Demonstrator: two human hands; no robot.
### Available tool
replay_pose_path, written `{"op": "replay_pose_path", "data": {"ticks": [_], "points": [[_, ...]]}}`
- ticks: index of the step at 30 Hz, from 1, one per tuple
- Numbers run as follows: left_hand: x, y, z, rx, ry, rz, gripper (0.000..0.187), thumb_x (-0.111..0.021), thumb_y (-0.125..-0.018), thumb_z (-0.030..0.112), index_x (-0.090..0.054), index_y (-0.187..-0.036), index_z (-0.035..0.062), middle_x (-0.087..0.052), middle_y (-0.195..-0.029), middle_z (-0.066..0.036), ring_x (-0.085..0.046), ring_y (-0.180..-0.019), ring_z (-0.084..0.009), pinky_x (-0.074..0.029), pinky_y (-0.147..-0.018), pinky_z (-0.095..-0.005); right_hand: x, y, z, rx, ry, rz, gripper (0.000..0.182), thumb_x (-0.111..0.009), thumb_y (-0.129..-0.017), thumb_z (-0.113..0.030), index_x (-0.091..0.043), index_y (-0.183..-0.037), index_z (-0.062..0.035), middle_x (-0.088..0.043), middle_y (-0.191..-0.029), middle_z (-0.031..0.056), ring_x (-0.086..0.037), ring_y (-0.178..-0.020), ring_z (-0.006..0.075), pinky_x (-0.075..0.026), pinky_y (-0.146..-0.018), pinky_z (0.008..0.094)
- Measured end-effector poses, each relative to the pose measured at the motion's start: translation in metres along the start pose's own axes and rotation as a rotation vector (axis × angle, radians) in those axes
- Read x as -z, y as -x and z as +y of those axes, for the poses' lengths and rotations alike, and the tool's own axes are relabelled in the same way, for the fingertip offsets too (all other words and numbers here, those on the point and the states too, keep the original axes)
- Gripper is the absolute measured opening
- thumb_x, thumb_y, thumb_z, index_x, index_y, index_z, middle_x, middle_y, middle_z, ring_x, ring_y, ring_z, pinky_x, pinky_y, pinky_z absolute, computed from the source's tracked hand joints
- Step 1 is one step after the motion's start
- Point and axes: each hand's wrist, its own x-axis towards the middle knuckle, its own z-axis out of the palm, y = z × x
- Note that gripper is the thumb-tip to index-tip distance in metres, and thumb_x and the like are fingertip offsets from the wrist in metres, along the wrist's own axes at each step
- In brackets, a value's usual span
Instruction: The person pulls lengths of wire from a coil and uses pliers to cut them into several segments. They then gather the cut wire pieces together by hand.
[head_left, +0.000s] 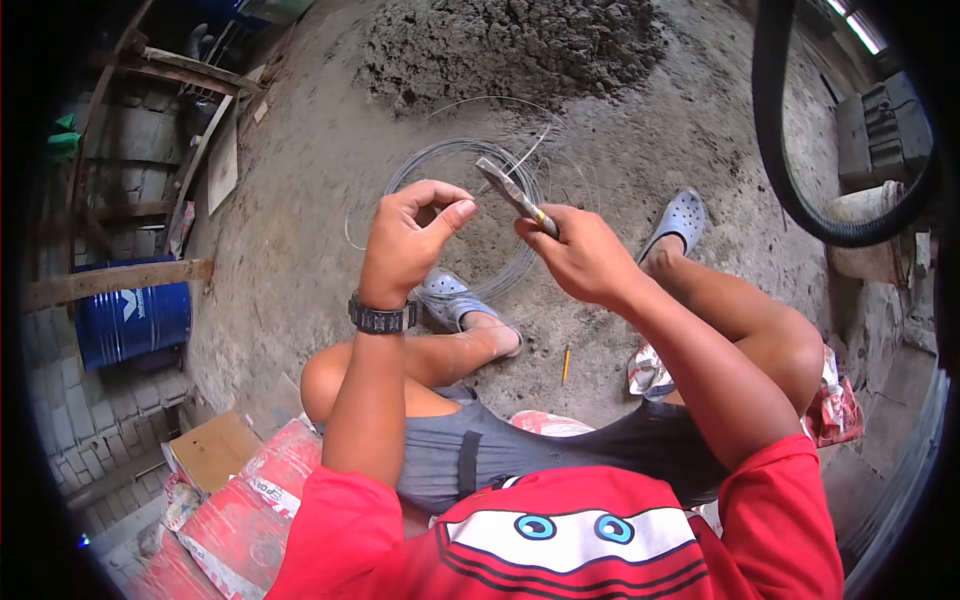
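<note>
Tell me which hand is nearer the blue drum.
Left: the left hand is apart from the blue drum, to its right; the right hand, gripping pliers, is farther right.

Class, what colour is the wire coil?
The wire coil is silvery grey, shown best in the head view.

Pliers point(508, 186) partly hidden by the right hand point(588, 256); red shirt point(570, 545) cut off below.
</note>
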Motion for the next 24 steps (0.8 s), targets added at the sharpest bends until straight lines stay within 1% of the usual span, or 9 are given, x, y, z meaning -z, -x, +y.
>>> {"op": "replay_pose_path", "data": {"ticks": [4, 6, 9, 13, 15, 16, 18, 22, 24], "points": [[0.002, -0.002, 0.002, -0.022, -0.047, -0.028, 0.013, -0.078, -0.098, 0.012, -0.077, -0.101, -0.001, -0.072, -0.088, 0.002, -0.061, -0.079, -0.0035, -0.049, -0.071, -0.0214, 0.007, 0.005, -0.009, 0.022, 0.232, -0.051, 0.045, -0.06, -0.104, -0.045, -0.071, -0.095, -0.0024, -0.071, -0.09, 0.0254, -0.069, -0.097, 0.0461, -0.051, -0.084, 0.055], [0.001, -0.002, 0.003, -0.027, -0.069, -0.027, 0.013, -0.078, -0.098, 0.011, -0.077, -0.101, -0.001, -0.072, -0.088, 0.001, -0.061, -0.078, -0.0036, -0.049, -0.07, -0.0216, 0.008, 0.005, -0.011, -0.056, 0.18, -0.116, 0.052, -0.057, -0.107, -0.049, -0.068, -0.091, -0.0003, -0.068, -0.078, 0.0205, -0.068, -0.075, 0.0464, -0.05, -0.071, 0.0544], [0.0, -0.002, 0.003, -0.012, -0.083, -0.026, 0.013, -0.077, -0.098, 0.012, -0.077, -0.1, -0.0013, -0.072, -0.088, 0.001, -0.061, -0.079, -0.0037, -0.048, -0.069, -0.0218, 0.008, 0.003, -0.009, -0.051, 0.205, -0.102, 0.047, -0.058, -0.107, -0.045, -0.07, -0.1, 0.0008, -0.07, -0.075, 0.017, -0.071, -0.068, 0.0387, -0.053, -0.068, 0.0501], [-0.003, -0.003, 0.002, -0.034, -0.088, -0.041, 0.014, -0.077, -0.098, 0.012, -0.077, -0.1, -0.0014, -0.073, -0.087, 0.001, -0.061, -0.079, -0.004, -0.049, -0.069, -0.0227, -0.006, 0.001, 0.017, 0.032, -0.067, -0.08, 0.035, -0.059, -0.106, -0.036, -0.072, -0.11, -0.0038, -0.073, -0.077, 0.0214, -0.074, -0.082, 0.0393, -0.054, -0.076, 0.0524], [-0.002, -0.003, 0.004, -0.067, -0.137, -0.04, 0.014, -0.077, -0.098, 0.012, -0.077, -0.1, -0.0013, -0.073, -0.087, 0.001, -0.063, -0.079, -0.0047, -0.05, -0.07, -0.0232, -0.004, 0.0, 0.014, -0.099, -0.124, -0.297, 0.031, -0.059, -0.106, -0.031, -0.07, -0.116, -0.0038, -0.071, -0.073, 0.0158, -0.076, -0.079, 0.0269, -0.054, -0.069, 0.0455], [-0.001, -0.003, 0.003, -0.068, -0.139, -0.036, 0.014, -0.077, -0.098, 0.012, -0.077, -0.1, -0.0013, -0.073, -0.087, 0.001, -0.063, -0.079, -0.0047, -0.05, -0.07, -0.0232, -0.005, -0.001, 0.012, -0.096, -0.123, -0.298, 0.031, -0.059, -0.106, -0.031, -0.07, -0.116, -0.0038, -0.071, -0.073, 0.0158, -0.076, -0.079, 0.0269, -0.054, -0.069, 0.0455], [0.003, -0.004, 0.002, -0.043, -0.139, -0.023, 0.014, -0.077, -0.098, 0.012, -0.077, -0.101, -0.0013, -0.073, -0.089, 0.001, -0.063, -0.08, -0.0052, -0.05, -0.072, -0.0236, -0.007, 0.0, 0.011, -0.127, -0.233, -0.304, 0.035, -0.06, -0.107, -0.032, -0.067, -0.127, -0.0038, -0.072, -0.086, 0.0123, -0.075, -0.081, 0.0173, -0.053, -0.063, 0.0375], [0.016, -0.004, -0.001, 0.014, -0.123, 0.006, 0.015, -0.077, -0.098, 0.013, -0.077, -0.102, -0.001, -0.074, -0.091, 0.001, -0.064, -0.082, -0.0055, -0.051, -0.075, -0.0232, -0.012, 0.002, 0.02, -0.071, -0.537, -0.268, 0.042, -0.06, -0.109, -0.034, -0.059, -0.14, -0.0052, -0.072, -0.109, 0.0113, -0.075, -0.084, 0.0175, -0.052, -0.061, 0.0335], [0.018, -0.005, -0.004, -0.042, -0.045, 0.042, 0.014, -0.079, -0.096, 0.016, -0.079, -0.098, 0.0016, -0.068, -0.076, 0.005, -0.053, -0.067, -0.0013, -0.041, -0.06, -0.0226, -0.004, 0.003, 0.012, -0.075, -0.729, -0.339, 0.055, -0.06, -0.11, -0.036, -0.047, -0.158, -0.0125, -0.065, -0.135, 0.0095, -0.074, -0.087, 0.0148, -0.041, -0.049, 0.0225]]}}
